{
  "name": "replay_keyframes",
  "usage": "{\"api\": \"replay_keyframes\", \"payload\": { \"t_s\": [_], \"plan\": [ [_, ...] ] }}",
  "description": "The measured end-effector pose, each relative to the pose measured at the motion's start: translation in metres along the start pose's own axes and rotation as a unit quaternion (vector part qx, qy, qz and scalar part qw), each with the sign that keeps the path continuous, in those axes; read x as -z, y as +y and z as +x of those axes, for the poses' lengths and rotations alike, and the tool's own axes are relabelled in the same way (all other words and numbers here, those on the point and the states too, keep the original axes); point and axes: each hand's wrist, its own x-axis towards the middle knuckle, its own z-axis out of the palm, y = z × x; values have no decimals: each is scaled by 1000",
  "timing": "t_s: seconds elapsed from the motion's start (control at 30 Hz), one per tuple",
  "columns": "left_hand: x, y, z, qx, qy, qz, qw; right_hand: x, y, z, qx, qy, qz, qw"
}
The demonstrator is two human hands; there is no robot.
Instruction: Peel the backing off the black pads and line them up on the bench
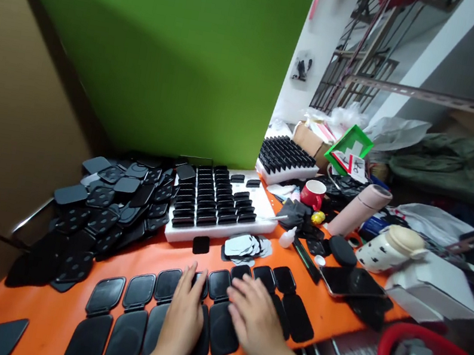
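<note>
A row of black hinged compact cases (125, 340) lies unfolded along the near edge of an orange table (48, 325). My left hand (184, 317) rests over the middle of the row, its fingers stretched forward and covering part of one upper half. To its right, my right hand (256, 320) spreads its fingers over neighbouring cases, fingertips by a small upper half (241, 272). Neither hand shows anything held. Just beyond the fingers sit a pile of thin pale rounded pieces (247, 247) and a single black square piece (201, 245).
A white foam tray (263, 225) holds rows of upright black pieces, beside a heap of black cases (123, 207). At right are a white dropper bottle (287, 237), phone (353, 282), pink flask (359, 210), red mug (312, 194) and red basin (384, 354). A green panel (184, 59) stands behind.
</note>
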Motion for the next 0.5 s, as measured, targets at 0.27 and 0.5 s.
{"api": "replay_keyframes", "payload": {
  "t_s": [0.27, 0.5],
  "plan": [
    [26, -3, -31, -76, 4, 32, 997, 80, 120, 127, -137, -86, -192, 968],
    [25, -8, -39, -89, 29, 49, 994, 73, 141, 172, -136, -232, -148, 952]
  ]
}}
